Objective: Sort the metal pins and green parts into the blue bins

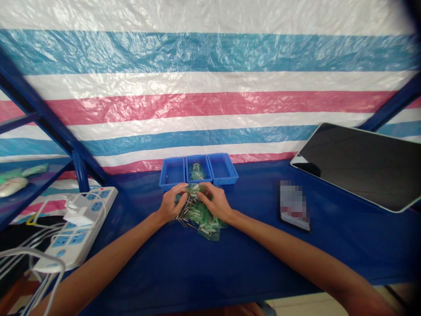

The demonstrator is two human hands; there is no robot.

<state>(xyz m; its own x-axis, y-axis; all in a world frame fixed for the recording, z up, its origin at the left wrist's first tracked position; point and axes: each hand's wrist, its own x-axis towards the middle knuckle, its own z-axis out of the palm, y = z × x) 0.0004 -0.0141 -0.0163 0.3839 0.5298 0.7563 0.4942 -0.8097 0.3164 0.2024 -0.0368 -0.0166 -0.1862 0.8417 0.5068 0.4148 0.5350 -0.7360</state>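
A heap of small green circuit boards with metal pins [200,219] lies on the blue table [184,267], just in front of three small blue bins [198,169]. My left hand [171,204] and my right hand [215,202] both rest on the far side of the heap. Their fingers are curled together round one green board [192,188] held between them. The middle bin holds a few green boards [196,172]. The left and right bins look empty.
A phone [294,206] lies face up to the right of the heap. A large dark tablet [362,162] leans at the far right. A white power strip [77,226] with plugs and cables sits at the left edge. A striped tarp [210,87] hangs behind.
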